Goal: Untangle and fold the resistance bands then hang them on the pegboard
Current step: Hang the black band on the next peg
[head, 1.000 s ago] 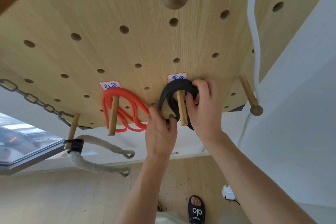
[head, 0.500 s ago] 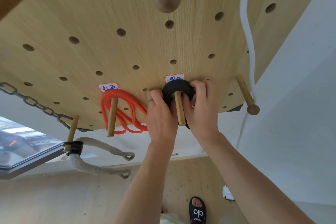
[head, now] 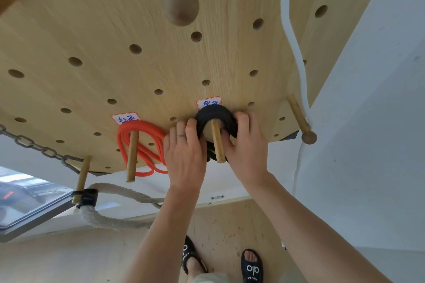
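Observation:
A folded black resistance band hangs over a wooden peg on the pale wooden pegboard, just under a white label. My left hand presses straight fingers against the band's left side. My right hand grips the band's right side, fingers curled round it next to the peg. A folded red band hangs on the neighbouring peg to the left, under its own label.
A thick beige rope and a metal chain hang from a peg at lower left. A knobbed peg and a white cord are at right. A large knobbed peg sticks out above. My sandalled feet stand below.
My left hand rose from below the black band to press its left side. Both hands pushed the band back along the peg, toward the board.

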### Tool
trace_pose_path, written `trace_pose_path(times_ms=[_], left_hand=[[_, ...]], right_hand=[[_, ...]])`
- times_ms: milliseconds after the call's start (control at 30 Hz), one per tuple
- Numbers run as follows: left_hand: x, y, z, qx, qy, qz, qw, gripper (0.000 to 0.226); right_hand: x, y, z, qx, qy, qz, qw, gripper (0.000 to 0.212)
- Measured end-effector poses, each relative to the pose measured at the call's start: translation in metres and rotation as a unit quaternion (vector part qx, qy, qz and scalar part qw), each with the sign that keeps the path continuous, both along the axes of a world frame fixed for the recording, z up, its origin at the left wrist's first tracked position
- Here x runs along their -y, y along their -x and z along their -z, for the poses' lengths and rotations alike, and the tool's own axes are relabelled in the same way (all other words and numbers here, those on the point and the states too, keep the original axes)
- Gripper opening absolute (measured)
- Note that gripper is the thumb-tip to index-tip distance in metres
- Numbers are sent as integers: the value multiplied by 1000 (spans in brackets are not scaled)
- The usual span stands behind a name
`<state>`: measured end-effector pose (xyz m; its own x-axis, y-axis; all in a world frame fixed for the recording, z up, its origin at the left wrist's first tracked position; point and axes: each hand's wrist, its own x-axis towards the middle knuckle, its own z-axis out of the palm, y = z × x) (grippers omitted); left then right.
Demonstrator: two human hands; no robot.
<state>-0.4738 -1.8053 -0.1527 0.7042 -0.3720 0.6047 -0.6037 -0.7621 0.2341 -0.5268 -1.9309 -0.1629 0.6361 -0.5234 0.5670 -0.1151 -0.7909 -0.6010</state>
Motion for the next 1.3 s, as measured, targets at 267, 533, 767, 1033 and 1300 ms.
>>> trace_pose_path(times_ms=[267,533,767,1033,1300], left_hand=[[-3,-2,-9,100,-51,75,991,72],[3,-9,-39,184,-91,127,970,31],[5,-22,-47,211,-136,181,951,36],[15,-26,-48,226,-140,181,947,9],[17,-26,-45,219,-125,186,950,12]], right_hand=[[-14,-3,6,23,-30,35,999,31],[-19,-2,0,12,-58,73,996,34],[-28,8,6,-33,-82,162,983,54],[-35,35,22,-33,-75,160,984,62],[-39,49,43,-122,-18,126,984,75]])
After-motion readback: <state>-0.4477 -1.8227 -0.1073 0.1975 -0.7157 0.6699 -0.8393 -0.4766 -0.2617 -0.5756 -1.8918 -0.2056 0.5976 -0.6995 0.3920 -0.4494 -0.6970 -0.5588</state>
